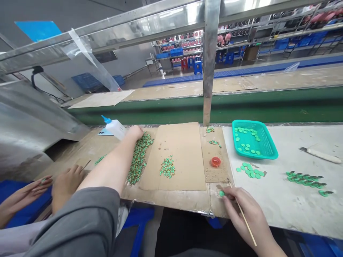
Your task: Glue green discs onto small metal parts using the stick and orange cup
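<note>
My left hand (136,131) reaches to the far end of a long heap of small green and gold pieces (139,160), beside a white bottle with a blue nozzle (115,128). Its fingers are mostly hidden, so I cannot tell what they hold. Near the table's front edge, my right hand (245,207) pinches a flat green disc (221,193). A thin wooden stick (246,223) also lies in that hand, slanting across the fingers. Between the hands, a smaller cluster of green and gold pieces (167,167) rests on a cardboard sheet (184,150). A small red cap (215,162) stands to its right.
A turquoise basket (272,151) holds green discs; more loose discs (250,170) lie before it. Rows of discs with dark tops (305,179) and a knife-like tool (320,155) are further right. A metal post (209,64) rises behind. Another person's hands (65,182) work at left.
</note>
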Demonstrator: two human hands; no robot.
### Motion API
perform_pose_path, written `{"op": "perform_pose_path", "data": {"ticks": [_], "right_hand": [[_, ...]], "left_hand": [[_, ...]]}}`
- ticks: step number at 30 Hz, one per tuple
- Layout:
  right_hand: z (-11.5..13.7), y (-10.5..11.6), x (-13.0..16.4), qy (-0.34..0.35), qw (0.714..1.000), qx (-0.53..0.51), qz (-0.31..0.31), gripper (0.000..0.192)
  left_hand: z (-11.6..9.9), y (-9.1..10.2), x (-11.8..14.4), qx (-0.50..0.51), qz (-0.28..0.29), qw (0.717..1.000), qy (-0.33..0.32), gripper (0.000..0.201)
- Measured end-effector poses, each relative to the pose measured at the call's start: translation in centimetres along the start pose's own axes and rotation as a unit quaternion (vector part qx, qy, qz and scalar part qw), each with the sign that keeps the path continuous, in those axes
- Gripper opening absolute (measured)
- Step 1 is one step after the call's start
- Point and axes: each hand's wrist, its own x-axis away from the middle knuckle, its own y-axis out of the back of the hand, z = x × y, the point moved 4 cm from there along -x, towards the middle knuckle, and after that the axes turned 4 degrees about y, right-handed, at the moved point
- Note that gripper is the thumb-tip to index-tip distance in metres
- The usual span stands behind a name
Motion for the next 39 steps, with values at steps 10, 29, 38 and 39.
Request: {"op": "perform_pose_path", "data": {"ticks": [10,29,38,39], "right_hand": [[1.6,1.5,-1.3,0.034,0.996,-0.053,-0.058,0.017],[6.8,4.6,-3.1,-0.367,0.773,-0.508,0.093,0.034],[5.0,3.1,-0.9,-0.375,0.761,-0.523,0.077,0.042],[4.8,2.8,-0.3,-0.382,0.764,-0.514,0.084,0.04]], "left_hand": [[-5.9,1.2,8.9,-0.058,-0.013,0.996,-0.072,0.021],[-22.0,-1.9,32.2,0.092,-0.027,0.833,-0.545,0.021],[-20.9,-9.0,35.0,0.517,0.128,0.836,-0.135,0.008],[-20.6,-9.7,35.3,0.528,0.125,0.832,-0.114,0.011]]}}
